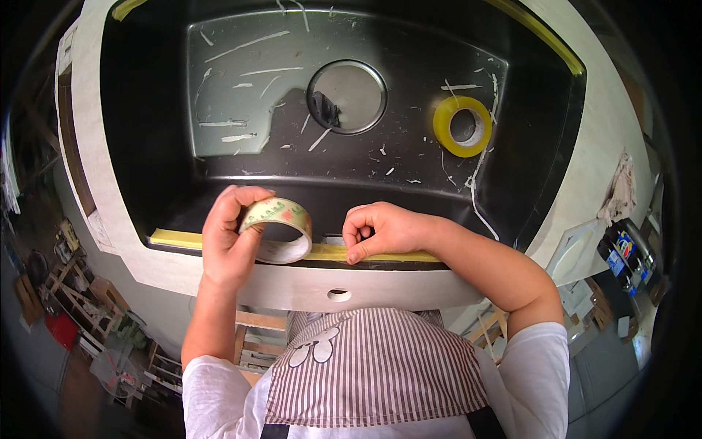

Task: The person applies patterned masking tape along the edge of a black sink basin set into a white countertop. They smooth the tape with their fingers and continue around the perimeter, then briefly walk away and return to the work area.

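Black sink (pixel 157 110), yellow tape roll (pixel 462 126), striped apron (pixel 373 373).

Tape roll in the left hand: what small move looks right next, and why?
Probably draw the tape roll further left along the sink's near edge. The left hand holds it against that edge, while the right hand presses the yellowish strip already laid there, so the free end looks anchored.

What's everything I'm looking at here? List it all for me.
sink: one, dark grey, set in a pale countertop
drain hole: one, round, middle of the sink floor
yellow tape roll: one, lying flat in the sink, right side
tape strip: one, yellow, along the sink's near rim
clear tape roll: one, held in the left hand
left hand: gripping the roll
right hand: fingertips pressing on the strip
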Motion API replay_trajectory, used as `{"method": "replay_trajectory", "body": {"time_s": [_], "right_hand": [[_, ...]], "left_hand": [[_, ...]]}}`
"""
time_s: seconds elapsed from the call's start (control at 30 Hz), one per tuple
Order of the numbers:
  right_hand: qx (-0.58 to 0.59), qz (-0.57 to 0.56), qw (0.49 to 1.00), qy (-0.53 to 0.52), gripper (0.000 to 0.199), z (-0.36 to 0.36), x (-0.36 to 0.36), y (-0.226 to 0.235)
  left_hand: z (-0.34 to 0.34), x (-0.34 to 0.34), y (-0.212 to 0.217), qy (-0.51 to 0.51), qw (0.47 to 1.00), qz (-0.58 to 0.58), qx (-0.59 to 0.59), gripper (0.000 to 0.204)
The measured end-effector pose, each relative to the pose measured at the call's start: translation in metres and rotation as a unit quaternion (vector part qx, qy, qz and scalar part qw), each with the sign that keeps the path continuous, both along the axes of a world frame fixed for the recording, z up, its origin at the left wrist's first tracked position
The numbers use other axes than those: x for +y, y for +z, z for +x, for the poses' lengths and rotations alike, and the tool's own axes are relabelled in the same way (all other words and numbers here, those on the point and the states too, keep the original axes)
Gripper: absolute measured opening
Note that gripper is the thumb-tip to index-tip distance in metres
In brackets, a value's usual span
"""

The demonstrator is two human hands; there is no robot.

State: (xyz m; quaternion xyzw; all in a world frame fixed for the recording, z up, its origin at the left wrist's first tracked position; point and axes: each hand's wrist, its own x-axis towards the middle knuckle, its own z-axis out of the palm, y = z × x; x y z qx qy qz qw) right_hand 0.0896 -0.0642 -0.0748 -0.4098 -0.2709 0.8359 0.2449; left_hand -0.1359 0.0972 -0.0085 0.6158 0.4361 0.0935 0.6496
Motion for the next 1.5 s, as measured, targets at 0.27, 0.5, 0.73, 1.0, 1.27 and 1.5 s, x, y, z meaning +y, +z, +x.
{"method": "replay_trajectory", "body": {"time_s": [0.27, 0.5, 0.73, 1.0, 1.27, 1.5], "right_hand": [[0.074, -0.052, 0.996, -0.006, 0.019, 0.002, 0.007, -0.002], [0.034, 0.006, 0.999, 0.002, 0.02, -0.003, 0.007, -0.003], [0.013, 0.032, 0.999, 0.0, 0.023, -0.003, 0.007, 0.002], [-0.018, 0.067, 0.998, 0.002, 0.026, -0.005, 0.008, 0.005], [-0.049, 0.092, 0.994, 0.043, 0.027, -0.002, 0.015, 0.01], [0.015, -0.016, 0.998, 0.065, 0.025, 0.002, 0.019, 0.007]], "left_hand": [[0.004, 0.009, 0.019, -0.031, 0.995, 0.093, 0.024, 0.04], [0.003, 0.005, 0.02, -0.041, 0.993, 0.1, 0.041, 0.044], [-0.002, 0.001, 0.017, -0.037, 0.99, 0.128, 0.037, 0.051], [-0.006, -0.001, 0.015, -0.04, 0.989, 0.132, 0.05, 0.051], [-0.006, -0.001, 0.018, -0.045, 0.989, 0.129, 0.057, 0.052], [-0.002, 0.0, 0.028, -0.041, 0.988, 0.14, 0.054, 0.055]]}}
